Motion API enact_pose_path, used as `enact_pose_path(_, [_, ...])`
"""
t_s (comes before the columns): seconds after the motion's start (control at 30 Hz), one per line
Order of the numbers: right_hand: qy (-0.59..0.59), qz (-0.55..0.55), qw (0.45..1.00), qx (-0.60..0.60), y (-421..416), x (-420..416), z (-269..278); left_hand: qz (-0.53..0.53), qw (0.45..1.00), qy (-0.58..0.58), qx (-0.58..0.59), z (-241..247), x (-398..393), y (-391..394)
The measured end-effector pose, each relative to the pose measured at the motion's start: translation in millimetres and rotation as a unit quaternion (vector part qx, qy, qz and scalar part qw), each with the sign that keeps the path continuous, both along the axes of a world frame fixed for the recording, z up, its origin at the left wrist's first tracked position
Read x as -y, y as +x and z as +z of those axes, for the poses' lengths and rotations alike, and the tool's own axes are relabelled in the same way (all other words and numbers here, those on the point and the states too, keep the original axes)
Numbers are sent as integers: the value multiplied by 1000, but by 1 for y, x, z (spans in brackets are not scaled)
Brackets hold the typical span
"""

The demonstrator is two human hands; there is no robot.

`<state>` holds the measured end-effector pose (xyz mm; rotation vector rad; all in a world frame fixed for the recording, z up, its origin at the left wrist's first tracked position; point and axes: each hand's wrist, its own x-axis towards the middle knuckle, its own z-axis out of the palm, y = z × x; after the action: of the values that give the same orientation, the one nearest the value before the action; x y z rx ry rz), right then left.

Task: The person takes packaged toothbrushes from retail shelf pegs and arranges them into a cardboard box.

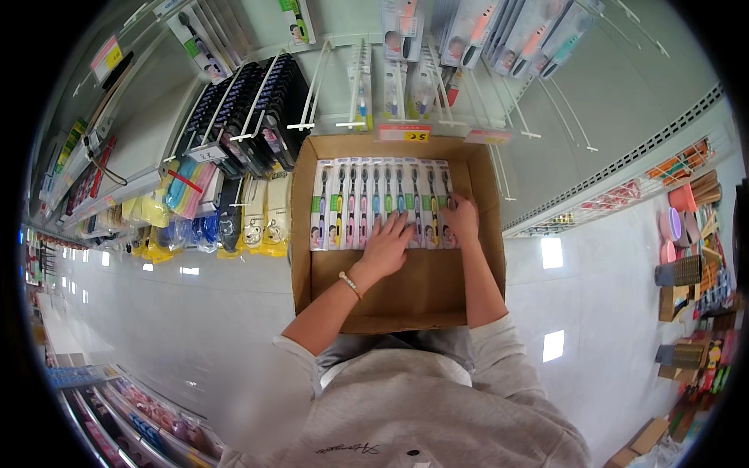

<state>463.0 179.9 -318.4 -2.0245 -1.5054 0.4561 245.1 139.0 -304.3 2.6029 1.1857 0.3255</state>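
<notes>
In the head view, a row of several blister-packed toothbrushes (375, 193) lies side by side in an open cardboard box (395, 292). Their handles are purple, yellow, pink, blue and green. My left hand (386, 243), with a beaded bracelet at the wrist, rests palm down across the lower middle of the row, fingers slightly apart. My right hand (462, 219) touches the rightmost toothbrush pack (446, 181) with curled fingers. Whether it grips that pack is hidden. Bare brown cardboard shows below the row.
White display hooks (316, 88) jut out above the box, some bearing carded toothbrushes (471, 29). Black packaged goods (251, 111) hang at upper left, beside bagged items (266, 216). Price tags (404, 133) stick out over the box's far rim. A perforated shelf edge (614, 161) runs along the right.
</notes>
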Motion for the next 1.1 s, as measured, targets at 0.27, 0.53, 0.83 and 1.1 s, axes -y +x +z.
enact_pose_path(0.27, [24, -1, 1000, 15, -19, 2, 9, -2, 1000, 1, -1, -2, -1, -3])
enact_pose_path(0.53, [-19, 1, 998, 59, -39, 5, 10, -2, 1000, 19, -8, 0, -1, -3])
enact_pose_path(0.83, [14, -3, 998, 68, -37, 0, 5, -1, 1000, 23, 1, -3, 0, -3])
enact_pose_path(1.1, [12, -30, 998, 45, -29, -1, -4, 3, 1000, 20, -8, -1, -1, 0])
